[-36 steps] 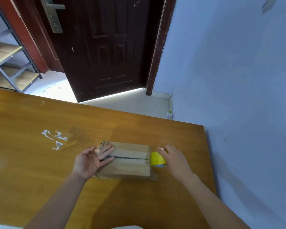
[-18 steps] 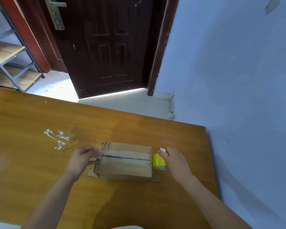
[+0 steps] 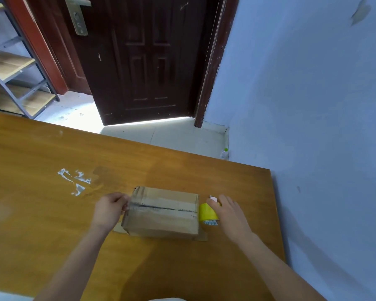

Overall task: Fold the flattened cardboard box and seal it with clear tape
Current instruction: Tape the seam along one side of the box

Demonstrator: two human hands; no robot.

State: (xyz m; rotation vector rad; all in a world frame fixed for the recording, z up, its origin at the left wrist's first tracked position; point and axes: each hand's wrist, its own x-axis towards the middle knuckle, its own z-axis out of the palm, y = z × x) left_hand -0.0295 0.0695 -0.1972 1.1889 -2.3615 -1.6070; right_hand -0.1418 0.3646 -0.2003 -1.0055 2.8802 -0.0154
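A folded brown cardboard box (image 3: 163,216) stands on the wooden table (image 3: 52,213), its top flaps meeting in a dark seam that runs left to right. Clear tape lies along that seam. My left hand (image 3: 110,208) is at the box's left end, fingers curled against the end wall where the tape comes down. My right hand (image 3: 228,211) grips a yellow tape roll (image 3: 207,213) held against the box's right end. Bottom flaps stick out flat under both ends of the box.
White tape scraps (image 3: 74,181) are stuck to the table left of the box. The table's right edge runs close along a pale blue wall (image 3: 313,127). Beyond the far edge are a dark door (image 3: 143,61), a tiled floor and metal shelving (image 3: 11,77).
My left hand has slid off the box top to its left end and its fingers have curled. The right hand stays on the tape roll at the right end.
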